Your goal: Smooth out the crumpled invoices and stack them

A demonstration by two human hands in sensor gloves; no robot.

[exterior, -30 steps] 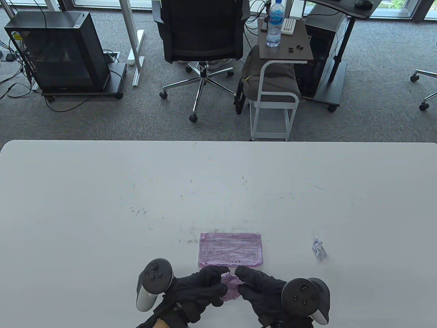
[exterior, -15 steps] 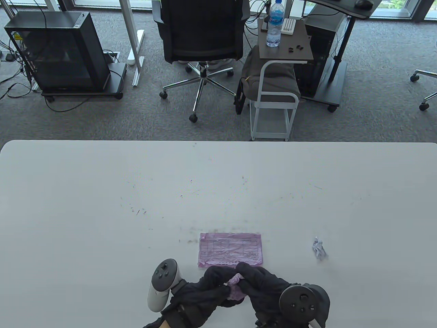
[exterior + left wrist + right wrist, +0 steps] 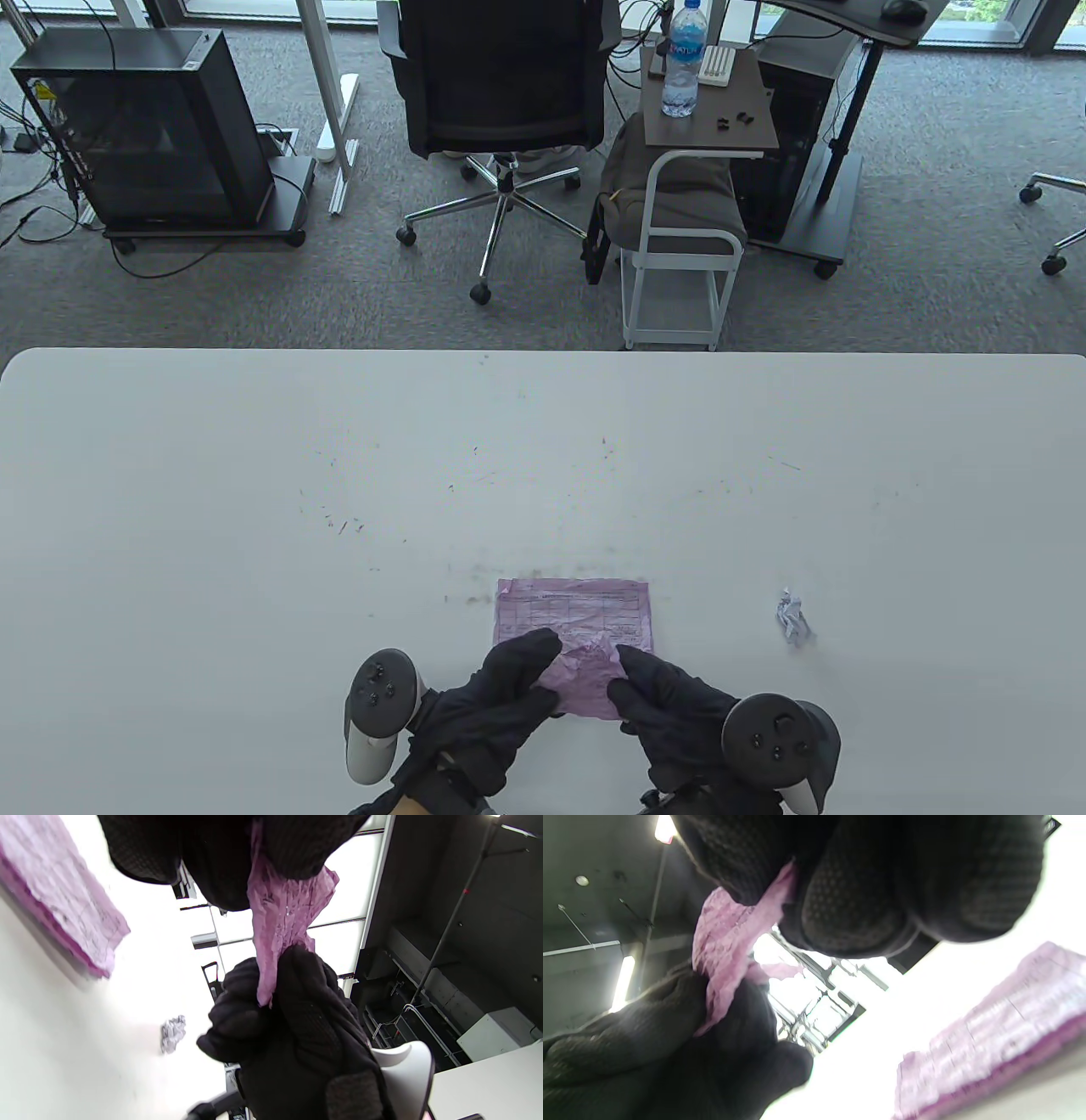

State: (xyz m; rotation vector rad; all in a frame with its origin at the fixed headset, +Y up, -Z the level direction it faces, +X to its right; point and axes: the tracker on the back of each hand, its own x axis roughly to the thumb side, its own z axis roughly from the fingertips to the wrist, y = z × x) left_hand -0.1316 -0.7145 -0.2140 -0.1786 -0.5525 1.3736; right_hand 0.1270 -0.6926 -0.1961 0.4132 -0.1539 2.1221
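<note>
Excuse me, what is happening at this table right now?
A person in black sensor gloves is opening a crumpled pink paper invoice. The left hand and the right hand each pinch one side of it and hold it above the white table, half unfolded. Just behind it lies a flattened pink invoice, the start of the stack. A small crumpled white paper ball waits to the right, untouched.

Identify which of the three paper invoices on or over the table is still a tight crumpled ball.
The small white invoice, alone on the table's right side. The pink stack lies flat, and the pink invoice pulled between both hands is partly opened.
</note>
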